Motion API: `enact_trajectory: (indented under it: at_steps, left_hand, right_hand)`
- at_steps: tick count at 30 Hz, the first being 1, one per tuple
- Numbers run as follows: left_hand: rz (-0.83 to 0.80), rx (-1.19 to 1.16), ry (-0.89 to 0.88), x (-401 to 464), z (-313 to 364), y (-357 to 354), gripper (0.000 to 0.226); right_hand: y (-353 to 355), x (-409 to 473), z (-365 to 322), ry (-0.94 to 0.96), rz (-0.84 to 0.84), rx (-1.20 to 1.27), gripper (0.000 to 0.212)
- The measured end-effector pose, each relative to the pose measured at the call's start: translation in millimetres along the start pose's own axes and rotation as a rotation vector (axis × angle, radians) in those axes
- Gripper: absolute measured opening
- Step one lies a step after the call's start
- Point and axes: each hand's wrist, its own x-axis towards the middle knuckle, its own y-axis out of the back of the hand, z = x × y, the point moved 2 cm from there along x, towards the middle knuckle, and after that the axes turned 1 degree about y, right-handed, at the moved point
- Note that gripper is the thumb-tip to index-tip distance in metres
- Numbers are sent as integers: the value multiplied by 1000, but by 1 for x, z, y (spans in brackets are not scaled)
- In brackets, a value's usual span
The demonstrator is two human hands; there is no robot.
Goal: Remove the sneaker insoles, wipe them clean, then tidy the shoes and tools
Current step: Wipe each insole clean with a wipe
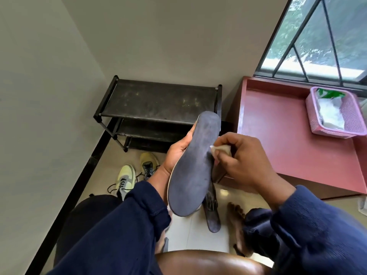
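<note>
**Both hands busy on one insole**

Left hand (174, 153) cups a long grey-blue insole (193, 167) from beneath, palm up, fingers curled round its far edge and thumb along the near edge. That insole has a matte, felt-like face with a pale rim and a rounded toe and heel; it tilts up, one rounded end over the shoe rack (158, 102). Right hand (246, 157), knuckles up and fingers bunched, pinches a small crumpled pale wipe (281, 149) against the insole's right edge. Both forearms wear navy ribbed-cuff sleeves.

Below the hands, a second insole (212, 215), dark and scuffed, lies on the glossy tiled floor (198, 237). Two pale yellow-and-grey sneakers (137, 173) with loose black laces sit on the floor just in front of the black, dusty, metal-framed rack. At the far right corner of the smooth reddish desk (278, 139), near the window, a pink woven-plastic basket (335, 114) holds white crinkled packaging.
</note>
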Motion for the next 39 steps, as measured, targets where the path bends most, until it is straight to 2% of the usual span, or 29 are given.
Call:
enact_trajectory:
  at_steps: [2,5,7,9,13,15,17,19,21,24,26,28,30,33,35,36,39]
  left_hand:
    - [13,-5,24,3,-1,3,53]
    - [25,-22,73,5,-5,14,52]
    - [41,9,60,4,-3,15,57]
    - [99,29,20,2,1,18,67]
    - [267,18,-205,1,12,23,68]
    - [303,50,-330,4,16,22,58]
    - [314,75,-400,4,19,22,61]
    - [316,95,-451,3,22,24,70]
    - [332,118,-491,0,23,25,80]
    - [368,119,-528,-6,25,29,78]
    - [400,147,-538,-10,26,27,78]
    - [421,185,-548,-15,26,22,92]
    - [433,213,-546,-23,25,17,94]
    - [496,244,-471,-41,21,16,61]
    - [622,322,-348,-52,19,17,66]
    - [692,368,-279,-55,17,19,63]
    - [832,496,-172,-61,15,31,27]
  right_hand:
    - [-8,-4,-5,96,-79,-128,5]
    - [-22,-19,-25,315,-312,-183,15]
    - [-23,-25,-35,420,-489,-110,19]
    - [-17,-21,-31,349,-545,90,17]
    - [1,5,14,-241,-228,622,20]
    - [-1,14,38,-528,-115,778,18]
    - [-9,16,54,-741,-69,787,4]
    - [-21,12,67,-913,-91,713,21]
    - [-30,9,77,-993,-134,640,35]
    - [-36,9,87,-1035,-134,621,47]
    - [-37,10,87,-1062,-162,695,39]
    - [-36,14,82,-1061,-182,818,25]
    - [-31,23,83,-1024,-82,901,18]
    - [-16,36,88,-882,152,805,16]
    - [-7,44,94,-758,240,659,18]
    - [-5,46,97,-712,261,586,24]
    - [-3,51,102,-652,238,398,36]
